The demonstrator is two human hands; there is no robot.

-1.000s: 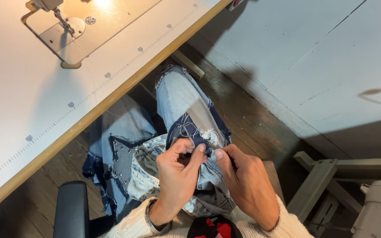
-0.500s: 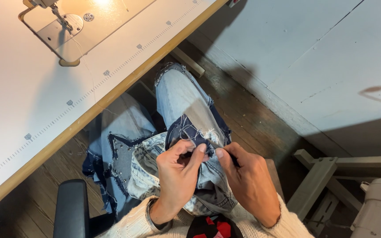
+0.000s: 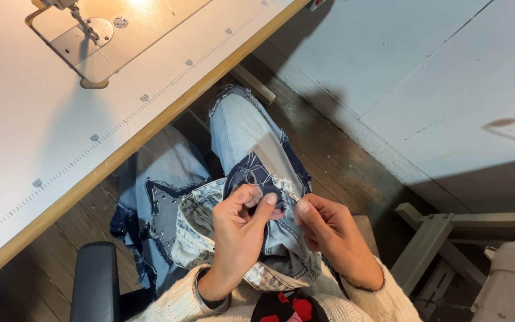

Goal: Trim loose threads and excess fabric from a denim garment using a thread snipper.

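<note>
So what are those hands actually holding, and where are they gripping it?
Both hold a patched denim garment on the lap. The left hand pinches its dark blue patch; the right hand pinches the frayed pale edge beside it.

Left hand [image 3: 242,229] pinched shut, thumb against forefinger; right hand [image 3: 329,232] curled close beside.

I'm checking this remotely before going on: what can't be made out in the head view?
- Left hand fingertips: curled into the denim piece, so their grip is hidden.
- Right hand: anything pinched is too small to tell.
- Sewing machine: cut off by the top edge.
- Chair: cut off at the bottom edge.
</note>
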